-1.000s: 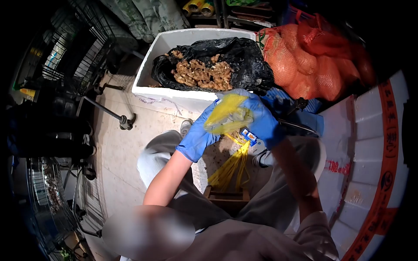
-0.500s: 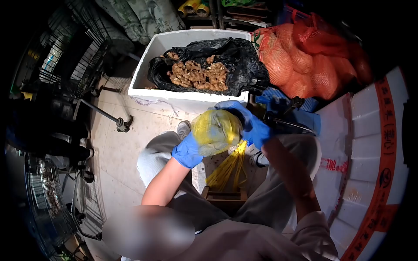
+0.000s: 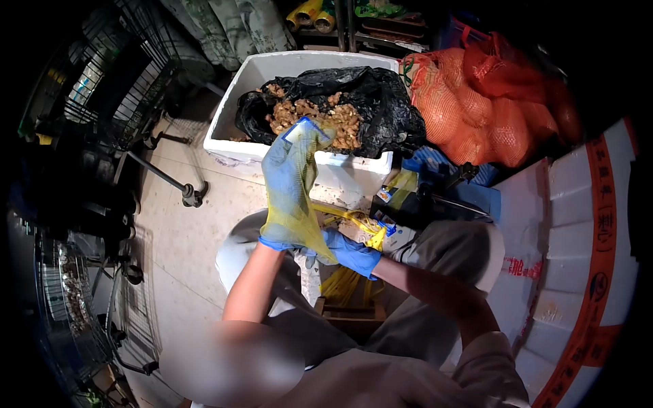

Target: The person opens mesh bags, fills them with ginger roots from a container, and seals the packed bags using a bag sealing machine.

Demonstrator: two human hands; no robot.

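Both my hands wear blue gloves. My left hand (image 3: 289, 173) is pushed up inside a yellow mesh bag (image 3: 294, 217), fingers pointing up, and the net is stretched over it. Its fingertips reach the front rim of the white foam box (image 3: 228, 119). My right hand (image 3: 350, 251) grips the bag's lower open edge just above my lap. A bundle of more yellow mesh bags (image 3: 350, 280) hangs below my right hand. Inside the box, a black plastic liner (image 3: 381, 95) holds a heap of ginger roots (image 3: 340, 117).
Orange mesh sacks (image 3: 476, 102) are piled to the right of the box. A white foam lid with red tape (image 3: 578, 224) stands at the far right. Wire carts (image 3: 115, 81) line the left side. A small wooden stool (image 3: 354, 314) sits between my knees.
The bag was bunched between both hands at chest height. Now my left hand has pushed up inside it toward the ginger box, and my right hand has dropped to hold its lower edge.
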